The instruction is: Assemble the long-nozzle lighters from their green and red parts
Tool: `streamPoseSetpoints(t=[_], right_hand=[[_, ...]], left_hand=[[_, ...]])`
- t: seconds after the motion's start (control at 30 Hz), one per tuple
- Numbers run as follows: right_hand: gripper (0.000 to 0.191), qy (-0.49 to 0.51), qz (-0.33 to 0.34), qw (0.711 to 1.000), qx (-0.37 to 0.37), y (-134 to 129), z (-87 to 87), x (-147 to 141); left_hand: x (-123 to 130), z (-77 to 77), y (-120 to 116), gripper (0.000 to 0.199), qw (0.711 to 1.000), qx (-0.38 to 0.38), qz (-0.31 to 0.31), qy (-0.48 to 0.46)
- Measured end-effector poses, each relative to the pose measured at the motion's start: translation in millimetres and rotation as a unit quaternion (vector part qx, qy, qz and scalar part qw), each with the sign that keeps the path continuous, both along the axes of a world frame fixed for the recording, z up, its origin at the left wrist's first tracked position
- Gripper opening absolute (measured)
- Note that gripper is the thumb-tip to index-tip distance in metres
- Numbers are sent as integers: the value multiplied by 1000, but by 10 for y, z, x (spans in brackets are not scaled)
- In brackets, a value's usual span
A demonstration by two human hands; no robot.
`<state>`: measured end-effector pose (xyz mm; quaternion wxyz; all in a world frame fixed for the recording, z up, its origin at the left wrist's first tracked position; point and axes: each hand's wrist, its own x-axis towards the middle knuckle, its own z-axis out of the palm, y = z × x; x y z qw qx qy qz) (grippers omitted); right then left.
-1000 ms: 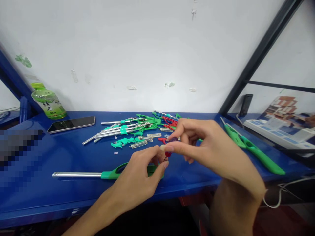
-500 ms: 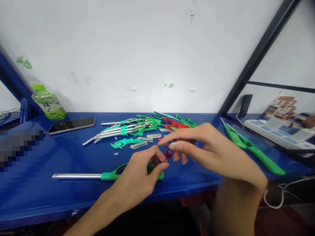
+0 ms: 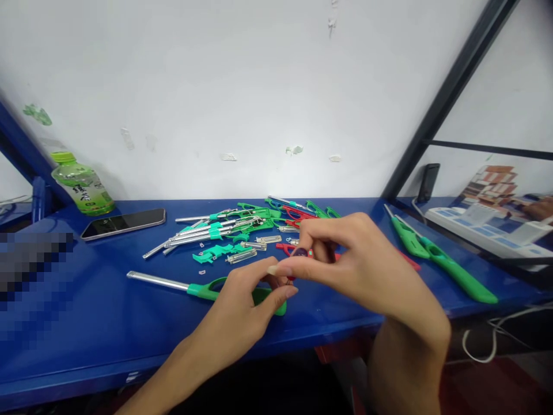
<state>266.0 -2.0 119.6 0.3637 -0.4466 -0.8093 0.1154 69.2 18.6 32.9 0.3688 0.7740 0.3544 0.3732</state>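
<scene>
My left hand [image 3: 244,300] is closed on the handle of a green lighter [image 3: 203,291] with a long silver tube that points left. Its thumb and forefinger meet near the rear of the handle. Just above them, my right hand [image 3: 341,251] pinches a small dark red tool [image 3: 301,252] with a round purplish end. The fingers hide most of this tool and its tip. Behind both hands lies a pile of green half-shells with silver tubes [image 3: 207,232]. Loose teal pieces [image 3: 213,252] and small clear parts [image 3: 242,256] lie in front of the pile.
A green bottle [image 3: 88,187] and a phone [image 3: 125,223] are at the back left. Two green lighters [image 3: 458,271] lie on the right beside red parts. A white power strip [image 3: 479,233] is beyond the black frame. The blue table [image 3: 108,346] ends at the front edge.
The lighter's tube has swung upward and to the right. My right hand has moved left and down, closer to my left fingertips, and its fingers are more curled round the tool.
</scene>
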Motion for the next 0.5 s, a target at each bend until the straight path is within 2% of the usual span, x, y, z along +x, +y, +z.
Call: streamPoseSetpoints(t=[0.07,0.17,0.27,0.33,0.5], right_hand=[[46,-3,-4,1000,-1,22,-9,-4],[10,-8,16,1000,15,28,-18,36],[28,0,72,997,20,2,-12,101],[28,2,97,995,15,-6,-8,124],[26,25,109,993,30,64,-31,83]], left_hand=[[2,8,6,13,1000,-15,-3,-8],[1,13,27,15,1000,-25,1,-19],[-2,6,49,15,999,-25,-1,-35],[-2,-1,52,15,999,-22,-5,-41],[4,-4,41,17,999,-25,-8,-45]])
